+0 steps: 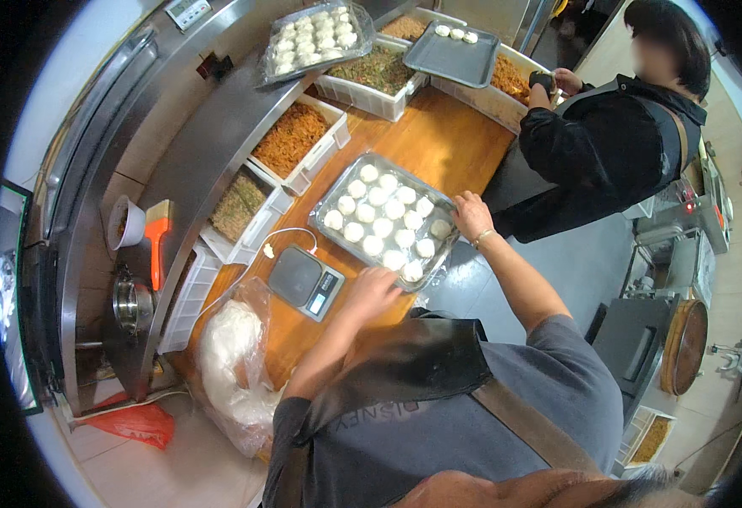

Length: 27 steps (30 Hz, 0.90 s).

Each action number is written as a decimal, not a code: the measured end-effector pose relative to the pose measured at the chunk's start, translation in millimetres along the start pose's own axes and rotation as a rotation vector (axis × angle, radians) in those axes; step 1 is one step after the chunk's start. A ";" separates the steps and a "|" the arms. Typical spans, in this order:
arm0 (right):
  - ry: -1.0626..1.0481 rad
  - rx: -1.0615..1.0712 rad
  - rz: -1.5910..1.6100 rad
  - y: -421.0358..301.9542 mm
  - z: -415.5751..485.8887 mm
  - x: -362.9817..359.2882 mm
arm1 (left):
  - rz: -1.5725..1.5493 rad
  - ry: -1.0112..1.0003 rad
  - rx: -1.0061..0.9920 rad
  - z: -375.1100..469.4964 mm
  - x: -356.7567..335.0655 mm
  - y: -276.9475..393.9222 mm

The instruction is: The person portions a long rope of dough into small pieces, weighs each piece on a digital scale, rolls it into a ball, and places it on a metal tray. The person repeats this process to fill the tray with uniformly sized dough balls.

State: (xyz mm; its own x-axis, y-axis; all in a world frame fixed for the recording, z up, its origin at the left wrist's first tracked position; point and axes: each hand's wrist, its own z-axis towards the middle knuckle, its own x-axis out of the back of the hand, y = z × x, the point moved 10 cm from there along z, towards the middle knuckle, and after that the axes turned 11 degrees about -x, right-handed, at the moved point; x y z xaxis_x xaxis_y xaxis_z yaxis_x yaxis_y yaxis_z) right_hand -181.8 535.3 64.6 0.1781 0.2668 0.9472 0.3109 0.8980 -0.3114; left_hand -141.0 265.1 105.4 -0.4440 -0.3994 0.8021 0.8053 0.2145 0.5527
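Note:
A metal tray (pixel 339 244) lined with clear plastic film lies on the wooden table, its near end by the table's edge. Rows of round white dough pieces (pixel 382 227) fill it. My right hand (pixel 472 216) grips the tray's right corner. At its near left corner rests my left hand (pixel 376 291), fingers over the rim; its thumb is hidden. Left of the tray sits a digital kitchen scale (pixel 296 274) with a lit display and a white cable. A large mass of dough (pixel 231 362) in a clear plastic bag is beside my left forearm.
White plastic bins of fillings (pixel 299 140) line the table's back. Above them are a film-covered tray of dough pieces (pixel 313 38) and a dark tray (pixel 453 60) with several pieces. A co-worker (pixel 599 140) stands at right. An orange-handled brush (pixel 157 238) lies on the steel shelf.

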 end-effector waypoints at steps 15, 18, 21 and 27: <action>-0.363 -0.251 0.274 29.0 21.2 -30.7 | -0.057 0.298 0.333 -154.0 30.0 -22.1; -0.547 -0.300 0.516 20.5 9.2 -49.9 | -0.057 0.253 0.383 -162.3 23.6 -26.2; -0.710 -0.380 0.656 14.1 -5.1 -66.0 | -0.112 0.278 0.408 -158.8 23.8 -30.3; -0.766 -0.354 0.885 -13.5 7.3 -20.2 | -0.042 0.282 0.525 -147.9 33.4 -46.8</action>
State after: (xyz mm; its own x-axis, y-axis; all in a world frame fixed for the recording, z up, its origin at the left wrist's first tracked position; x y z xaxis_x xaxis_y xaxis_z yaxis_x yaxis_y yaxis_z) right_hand -196.3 520.4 50.2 -0.1014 0.9817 0.1613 0.6196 0.1892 -0.7618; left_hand -135.4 109.9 72.9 -0.2920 -0.6233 0.7254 0.4552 0.5765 0.6786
